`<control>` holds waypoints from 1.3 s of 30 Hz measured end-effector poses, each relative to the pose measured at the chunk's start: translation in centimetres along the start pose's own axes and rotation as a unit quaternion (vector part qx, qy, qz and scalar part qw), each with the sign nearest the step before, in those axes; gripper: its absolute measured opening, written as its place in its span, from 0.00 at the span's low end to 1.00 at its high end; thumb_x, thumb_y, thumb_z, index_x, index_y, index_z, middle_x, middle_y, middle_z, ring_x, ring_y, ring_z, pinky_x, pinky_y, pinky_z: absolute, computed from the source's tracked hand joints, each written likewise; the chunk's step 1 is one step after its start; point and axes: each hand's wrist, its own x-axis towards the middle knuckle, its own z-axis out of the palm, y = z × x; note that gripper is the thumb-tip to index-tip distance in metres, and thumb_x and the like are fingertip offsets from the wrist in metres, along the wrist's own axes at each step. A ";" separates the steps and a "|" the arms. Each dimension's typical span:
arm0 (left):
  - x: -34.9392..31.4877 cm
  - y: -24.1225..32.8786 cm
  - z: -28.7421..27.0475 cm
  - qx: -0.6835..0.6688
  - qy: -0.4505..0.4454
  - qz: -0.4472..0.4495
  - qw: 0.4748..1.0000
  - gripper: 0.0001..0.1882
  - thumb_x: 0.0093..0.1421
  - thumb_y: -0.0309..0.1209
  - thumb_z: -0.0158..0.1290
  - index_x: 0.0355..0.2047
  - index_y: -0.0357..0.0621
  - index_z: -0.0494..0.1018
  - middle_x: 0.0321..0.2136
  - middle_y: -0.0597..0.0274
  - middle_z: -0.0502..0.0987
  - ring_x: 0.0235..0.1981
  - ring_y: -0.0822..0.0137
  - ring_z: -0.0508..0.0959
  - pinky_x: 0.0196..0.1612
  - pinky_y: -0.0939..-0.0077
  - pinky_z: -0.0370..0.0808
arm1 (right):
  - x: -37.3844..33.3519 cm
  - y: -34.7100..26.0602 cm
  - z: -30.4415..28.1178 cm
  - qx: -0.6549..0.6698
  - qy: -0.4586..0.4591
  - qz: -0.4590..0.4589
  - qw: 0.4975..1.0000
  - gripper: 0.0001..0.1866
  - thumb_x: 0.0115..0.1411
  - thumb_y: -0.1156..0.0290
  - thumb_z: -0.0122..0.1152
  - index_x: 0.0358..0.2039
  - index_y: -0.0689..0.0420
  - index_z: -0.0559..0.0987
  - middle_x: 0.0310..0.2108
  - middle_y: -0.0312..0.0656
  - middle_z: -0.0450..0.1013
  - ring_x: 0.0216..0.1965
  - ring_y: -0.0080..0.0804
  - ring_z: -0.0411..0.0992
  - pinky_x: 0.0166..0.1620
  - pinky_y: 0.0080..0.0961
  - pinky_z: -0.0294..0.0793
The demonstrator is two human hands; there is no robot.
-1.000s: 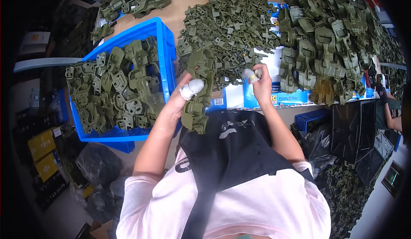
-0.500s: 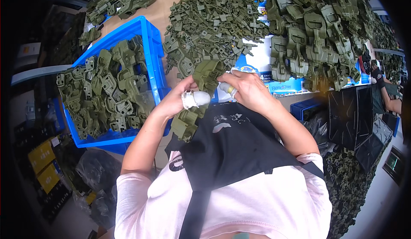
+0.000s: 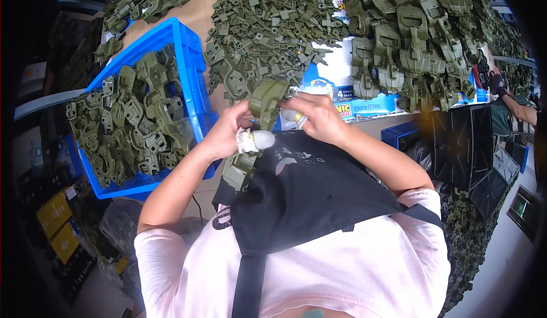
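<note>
An olive-green moulded plastic part, long and hollowed, is held in front of the black apron. My left hand closes round its left side, with the lower end of the part showing beneath my wrapped thumb. Bent and drawn together, the fingers of my right hand grip its upper right edge; whether a smaller piece is between them is hidden. Both thumbs wear whitish covers. Just beyond my hands lies a heap of small green plastic pieces on the table.
At my left, a blue crate holds many larger green parts. More large parts are piled at the far right over printed sheeting. Black folded panels stand at the right, near another person's arm.
The held part has turned so more of its smooth outer face shows. My right hand has moved slightly left, closer against it. The whole view has shifted a little.
</note>
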 end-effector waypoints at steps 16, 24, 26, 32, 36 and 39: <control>1.5 -1.8 -2.1 -0.387 0.171 -0.019 0.906 0.31 0.52 0.50 0.54 0.49 0.40 0.66 0.39 0.55 0.75 0.34 0.64 0.77 0.37 0.70 0.76 | 3.8 15.9 1.4 -0.338 -0.005 -0.021 0.941 0.16 0.50 0.71 0.53 0.42 0.51 0.71 0.34 0.41 0.70 0.44 0.42 0.65 0.48 0.33 0.64; 1.6 -3.4 -0.2 -0.497 0.164 -0.051 0.850 0.26 0.50 0.45 0.51 0.44 0.39 0.69 0.35 0.55 0.76 0.31 0.62 0.77 0.32 0.70 0.75 | -3.5 1.9 -0.5 0.215 -0.202 0.240 0.925 0.12 0.53 0.74 0.58 0.39 0.59 0.74 0.34 0.46 0.74 0.31 0.43 0.74 0.37 0.29 0.74; 1.7 -4.0 -0.1 -0.499 0.159 -0.063 0.849 0.26 0.51 0.45 0.51 0.44 0.39 0.69 0.34 0.55 0.76 0.31 0.62 0.77 0.33 0.69 0.76 | -4.0 0.8 -0.7 0.060 -0.149 0.098 0.982 0.13 0.53 0.73 0.59 0.40 0.57 0.75 0.33 0.45 0.74 0.32 0.44 0.74 0.38 0.30 0.73; 2.1 -5.1 0.8 -0.481 0.150 -0.087 0.859 0.24 0.54 0.47 0.51 0.41 0.40 0.70 0.31 0.56 0.76 0.27 0.64 0.78 0.31 0.70 0.77 | -2.8 -2.2 -2.3 0.055 -0.112 0.111 0.986 0.13 0.49 0.75 0.59 0.38 0.56 0.77 0.33 0.45 0.75 0.37 0.46 0.73 0.40 0.33 0.73; 2.6 -4.7 1.6 -0.489 0.111 -0.092 0.860 0.20 0.57 0.44 0.50 0.40 0.40 0.71 0.31 0.59 0.76 0.29 0.67 0.78 0.32 0.73 0.77 | -0.9 -4.9 -1.9 0.031 -0.155 0.054 0.986 0.13 0.46 0.79 0.56 0.36 0.57 0.76 0.30 0.44 0.73 0.33 0.45 0.73 0.36 0.36 0.73; 2.5 -3.4 2.2 -0.443 0.104 -0.082 0.887 0.19 0.57 0.42 0.49 0.40 0.39 0.71 0.32 0.60 0.76 0.30 0.69 0.78 0.33 0.75 0.77 | -0.3 -5.2 -1.5 -0.046 -0.237 0.048 0.969 0.22 0.39 0.85 0.52 0.38 0.56 0.76 0.29 0.45 0.71 0.31 0.47 0.72 0.36 0.38 0.72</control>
